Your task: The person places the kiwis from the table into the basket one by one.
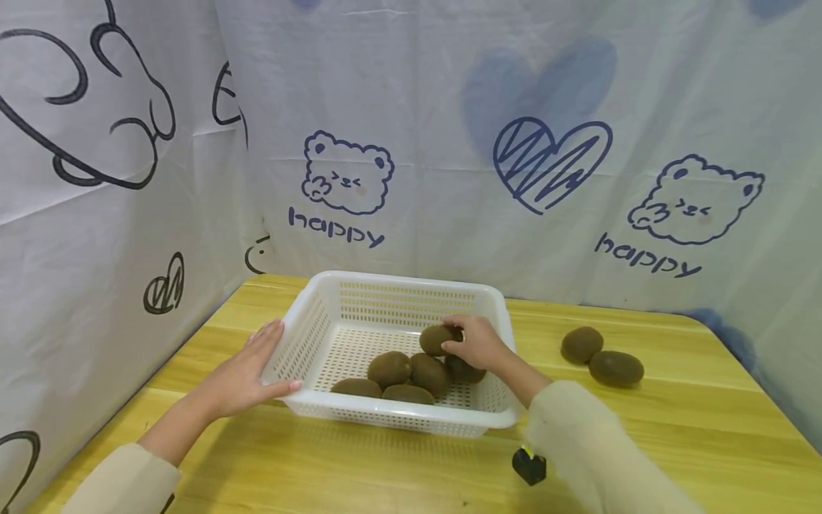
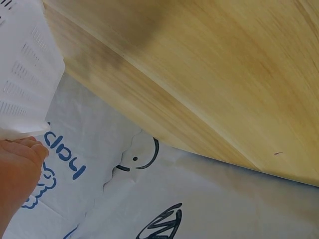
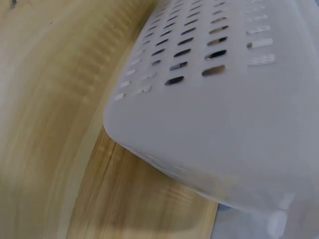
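A white slotted plastic basket (image 1: 398, 421) stands on the table, with several brown kiwis (image 1: 389, 369) lying in its front and right part. Inside it, my right hand (image 1: 480, 344) holds one kiwi (image 1: 434, 340) between thumb and fingers, close above the others. My left hand (image 1: 240, 375) rests against the basket's left side, fingers extended along the rim and thumb over the front left corner. That hand (image 2: 20, 162) also shows beside the basket (image 2: 25, 84) in the left wrist view. The right wrist view has only the basket's outside wall (image 3: 199, 119); the hand is hidden there.
Two more kiwis (image 1: 615, 368) lie touching each other on the wooden table (image 1: 700, 421), right of the basket. A small black object (image 1: 529, 466) sits near the right sleeve. Printed cloth (image 1: 424, 143) hangs behind the table and along its left side.
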Motion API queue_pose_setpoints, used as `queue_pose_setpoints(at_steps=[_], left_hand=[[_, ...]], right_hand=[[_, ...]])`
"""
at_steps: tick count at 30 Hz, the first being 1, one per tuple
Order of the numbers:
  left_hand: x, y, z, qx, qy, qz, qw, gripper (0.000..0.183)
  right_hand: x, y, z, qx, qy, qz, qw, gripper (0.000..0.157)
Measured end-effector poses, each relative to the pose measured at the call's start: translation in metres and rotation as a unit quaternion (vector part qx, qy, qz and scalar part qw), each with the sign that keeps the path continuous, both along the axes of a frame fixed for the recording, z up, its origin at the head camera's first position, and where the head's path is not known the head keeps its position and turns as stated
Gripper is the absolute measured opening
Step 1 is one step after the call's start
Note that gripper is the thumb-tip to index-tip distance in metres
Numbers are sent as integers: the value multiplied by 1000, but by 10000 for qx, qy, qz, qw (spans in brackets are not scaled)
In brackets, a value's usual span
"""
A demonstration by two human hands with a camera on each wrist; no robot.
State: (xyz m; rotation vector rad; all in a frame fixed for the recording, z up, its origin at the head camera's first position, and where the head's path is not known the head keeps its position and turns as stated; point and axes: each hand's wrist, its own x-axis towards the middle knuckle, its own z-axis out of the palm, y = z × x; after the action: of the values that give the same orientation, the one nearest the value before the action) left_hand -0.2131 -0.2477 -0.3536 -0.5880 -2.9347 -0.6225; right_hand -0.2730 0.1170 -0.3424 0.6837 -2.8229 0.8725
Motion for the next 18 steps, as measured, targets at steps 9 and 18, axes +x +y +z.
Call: queue_pose_setpoints(at_steps=[9, 18], left_hand=[[1, 0, 1, -3, 73, -21, 10000, 99], [0, 0, -1, -40, 5, 13, 10000, 99]], right_hand=[[4, 13, 9, -379, 183, -237, 9988, 38], [9, 39, 12, -1211, 440, -773, 9886, 38]])
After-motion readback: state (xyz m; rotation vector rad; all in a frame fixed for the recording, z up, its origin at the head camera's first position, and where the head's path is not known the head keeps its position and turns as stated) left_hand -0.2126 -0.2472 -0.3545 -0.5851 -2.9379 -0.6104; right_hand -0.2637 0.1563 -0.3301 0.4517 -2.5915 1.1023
